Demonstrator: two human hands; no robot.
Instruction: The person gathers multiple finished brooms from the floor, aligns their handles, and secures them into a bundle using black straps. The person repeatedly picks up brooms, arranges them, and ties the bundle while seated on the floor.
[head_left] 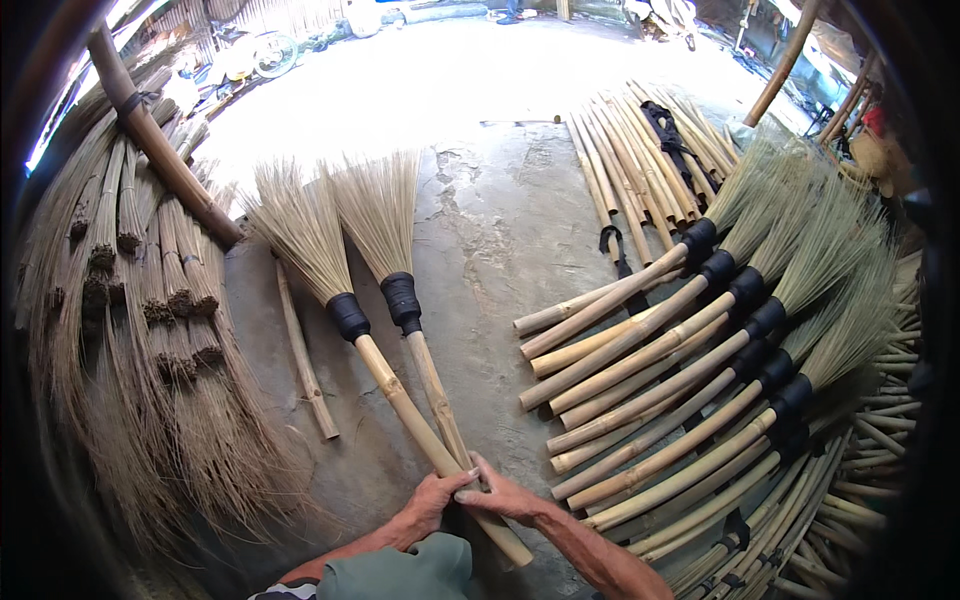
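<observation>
Across a rough, cracked grey floor (490, 270), two brooms (395, 388) stretch away from the person, straight pale bristles fanned, necks bound black, smooth bamboo handles converging where the left hand (437, 500) and right hand (500, 495) meet, closed around them. Open floor separates them from a row of similar brooms (665, 375) rightward; a loose stick (303, 360) and shaggy straw bundles (205, 420) edge the left.

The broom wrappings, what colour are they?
The wrappings are black, best seen in the head view.

I see grey floor (485, 330), cracked in places; slanting posts (161, 150) left and right; slatted wall (270, 14) behind; daylight (480, 75) glaring white beyond.
</observation>
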